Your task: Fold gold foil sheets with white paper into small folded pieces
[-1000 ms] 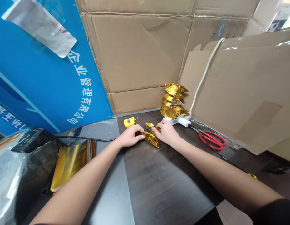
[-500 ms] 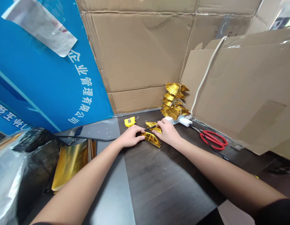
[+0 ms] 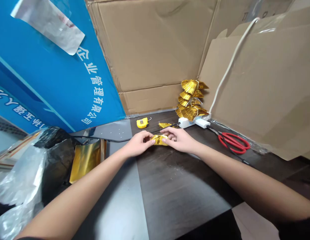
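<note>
In the head view, my left hand point(image 3: 139, 144) and right hand point(image 3: 178, 139) have now closed in together, fingertips gripping a small folded strip of gold foil point(image 3: 159, 140) between them on the dark table point(image 3: 185, 186), while another foil piece point(image 3: 165, 125) lies loose just behind, near the stacked gold folds point(image 3: 190, 100).

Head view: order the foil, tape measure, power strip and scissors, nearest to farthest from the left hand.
Left hand:
1. Gold foil: in its fingers
2. Yellow tape measure: ahead
3. White power strip: right, against cardboard
4. Red scissors: far right
</note>
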Motion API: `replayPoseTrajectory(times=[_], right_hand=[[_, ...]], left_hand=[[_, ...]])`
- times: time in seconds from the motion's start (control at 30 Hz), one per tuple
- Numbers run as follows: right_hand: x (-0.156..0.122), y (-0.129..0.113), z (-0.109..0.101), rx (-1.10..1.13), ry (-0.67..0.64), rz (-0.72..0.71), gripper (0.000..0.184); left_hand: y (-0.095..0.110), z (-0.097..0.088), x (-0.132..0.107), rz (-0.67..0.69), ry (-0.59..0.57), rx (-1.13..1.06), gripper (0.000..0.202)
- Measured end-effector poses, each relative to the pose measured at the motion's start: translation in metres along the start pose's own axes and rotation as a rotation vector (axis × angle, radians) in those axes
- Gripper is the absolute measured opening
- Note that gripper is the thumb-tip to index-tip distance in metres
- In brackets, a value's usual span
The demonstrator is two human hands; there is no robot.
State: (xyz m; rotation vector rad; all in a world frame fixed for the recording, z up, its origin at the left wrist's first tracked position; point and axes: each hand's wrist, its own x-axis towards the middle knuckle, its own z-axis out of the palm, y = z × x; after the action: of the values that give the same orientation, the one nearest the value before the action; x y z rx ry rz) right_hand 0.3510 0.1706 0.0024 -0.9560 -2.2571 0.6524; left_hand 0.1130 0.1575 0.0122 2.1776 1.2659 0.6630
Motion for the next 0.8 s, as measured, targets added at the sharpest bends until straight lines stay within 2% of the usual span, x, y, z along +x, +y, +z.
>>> replayPoseTrajectory(times=[0.17,0.27,0.33,0.47,0.67,0.8], right_hand=[[-0.006,-0.004,0.013,0.009,-0.081,-0.077,0.031],[-0.007,-0.005,0.015,-0.022,-0.07,-0.125,0.039],[-0.008,-0.005,0.017,-0.043,-0.077,-0.161,0.039],[-0.009,-0.004,0.023,-0.083,-0.09,-0.187,0.031],[-0.009,-0.006,0.031,-0.061,-0.029,-0.244,0.019],[-0.009,-0.003,0.032,-0.064,-0.011,-0.278,0.022]], left_hand=[[-0.002,0.021,-0.028,0.0,0.159,0.028,0.027],[-0.003,0.025,-0.033,0.046,0.224,0.062,0.017],[-0.004,0.025,-0.033,0.089,0.232,0.087,0.011],[-0.005,0.024,-0.032,0.155,0.229,0.143,0.011],[-0.004,0.026,-0.036,0.219,0.216,0.241,0.01],[-0.004,0.026,-0.036,0.238,0.223,0.287,0.011]])
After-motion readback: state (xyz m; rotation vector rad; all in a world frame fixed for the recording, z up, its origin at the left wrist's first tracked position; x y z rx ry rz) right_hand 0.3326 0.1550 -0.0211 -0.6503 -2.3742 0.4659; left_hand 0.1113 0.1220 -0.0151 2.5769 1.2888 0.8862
